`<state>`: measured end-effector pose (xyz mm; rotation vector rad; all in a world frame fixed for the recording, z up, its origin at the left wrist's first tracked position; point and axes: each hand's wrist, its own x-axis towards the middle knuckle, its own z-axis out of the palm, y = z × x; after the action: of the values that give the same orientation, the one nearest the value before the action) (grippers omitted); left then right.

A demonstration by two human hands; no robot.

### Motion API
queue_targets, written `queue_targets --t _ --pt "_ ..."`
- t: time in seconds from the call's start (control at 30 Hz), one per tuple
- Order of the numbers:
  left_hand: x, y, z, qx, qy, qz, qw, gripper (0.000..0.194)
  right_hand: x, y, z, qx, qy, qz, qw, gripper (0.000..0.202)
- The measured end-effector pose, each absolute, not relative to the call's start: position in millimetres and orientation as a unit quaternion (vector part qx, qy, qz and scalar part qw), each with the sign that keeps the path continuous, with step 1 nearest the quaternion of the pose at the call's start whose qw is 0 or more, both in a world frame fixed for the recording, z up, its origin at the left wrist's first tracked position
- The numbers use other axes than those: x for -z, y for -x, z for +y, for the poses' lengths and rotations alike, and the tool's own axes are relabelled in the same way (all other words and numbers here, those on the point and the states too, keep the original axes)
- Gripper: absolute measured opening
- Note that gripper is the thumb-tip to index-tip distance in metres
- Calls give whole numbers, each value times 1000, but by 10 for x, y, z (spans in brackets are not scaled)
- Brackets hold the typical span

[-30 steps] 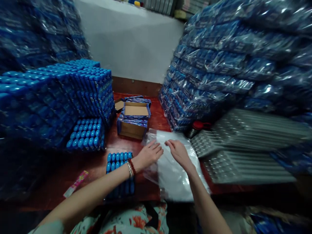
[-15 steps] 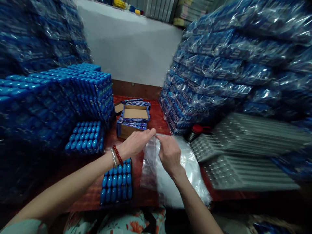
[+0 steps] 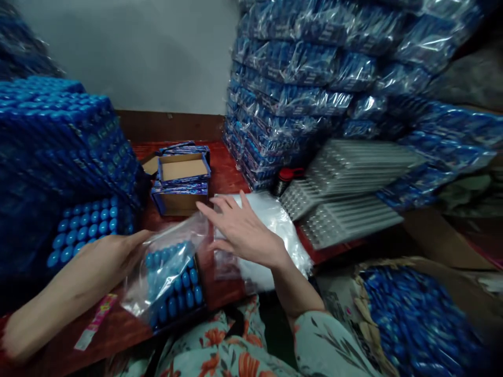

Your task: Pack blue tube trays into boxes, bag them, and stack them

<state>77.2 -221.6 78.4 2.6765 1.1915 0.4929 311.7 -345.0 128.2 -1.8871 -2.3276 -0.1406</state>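
Note:
My left hand [image 3: 118, 252] pinches the edge of a clear plastic bag [image 3: 167, 235], which hangs over a tray of blue egg-shaped pieces [image 3: 183, 293] near the table's front edge. Through the film, part of the tray shows hazily. With fingers spread, my right hand [image 3: 245, 233] hovers just right of the bag and holds nothing that I can see. Beneath it lies a pile of flat clear plastic bags [image 3: 271, 220].
Small open cartons [image 3: 184, 168] are stacked behind. Filled trays [image 3: 90, 222] stand left, and wrapped blue packs [image 3: 291, 89] tower right. Grey plastic trays [image 3: 346, 183] lie beside a red-lidded jar [image 3: 286, 178]. A box of blue pieces [image 3: 420, 314] sits lower right. A pink strip [image 3: 96, 320] lies in front.
Both hands were together at the bag pile's top edge; now they are apart. My left hand has drawn one bag left over the blue tray, and my right hand has opened. The view shifted right.

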Motion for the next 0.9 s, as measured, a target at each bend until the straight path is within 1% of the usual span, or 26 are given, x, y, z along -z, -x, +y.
queue_targets --t 0.03,0.07,0.1,0.17,0.2,0.27,0.33,0.47,0.5,0.57,0.6,0.67,0.73,0.77,0.83,0.9 --pt "-787 -815 -2263 -118 -914 382 66 18 -1297 -3032 -3437 59 628 -770 95 59" --pt "-793 -868 -2322 -93 -926 363 41 16 -1300 -2943 -3407 67 626 -769 111 55" --pt "-804 -924 -2388 -89 -935 344 13 14 -1292 -2860 -3366 76 624 -769 118 44" --pt "-839 -1008 -2517 -129 -943 303 -47 15 -1250 -2743 -3270 91 619 -772 112 22" --pt "-862 -1026 -2570 -152 -946 277 -72 15 -1221 -2717 -3230 92 611 -779 106 17" --pt "-912 -1008 -2637 -194 -943 243 -117 15 -1156 -2719 -3188 77 606 -786 97 15" --pt "-952 -941 -2643 -207 -934 251 -146 19 -1095 -2767 -3198 60 617 -778 101 16" --pt "-1000 -811 -2533 -141 -894 397 -153 21 -987 -2894 -3233 59 674 -730 103 29" --pt "-1020 -791 -2499 -134 -881 427 -155 21 -968 -2925 -3224 61 687 -717 99 28" --pt "-1080 -749 -2449 -165 -861 448 -175 24 -951 -2975 -3193 84 713 -688 109 19" --pt "-1115 -721 -2438 -198 -855 440 -189 26 -951 -2990 -3181 107 718 -674 133 15" --pt "-1155 -643 -2448 -298 -835 409 -217 24 -944 -2993 -3178 172 709 -643 232 17" --pt "-1088 -552 -2490 -423 -786 384 -235 12 -862 -2960 -3190 219 673 -605 364 18" --pt "-991 -515 -2515 -475 -757 384 -231 6 -770 -2933 -3187 218 655 -588 422 18" --pt "-658 -478 -2551 -534 -708 426 -179 9 -464 -2874 -3132 149 645 -564 494 21" --pt "-188 -500 -2554 -513 -685 515 -48 11 -36 -2822 -3001 13 672 -544 502 29"
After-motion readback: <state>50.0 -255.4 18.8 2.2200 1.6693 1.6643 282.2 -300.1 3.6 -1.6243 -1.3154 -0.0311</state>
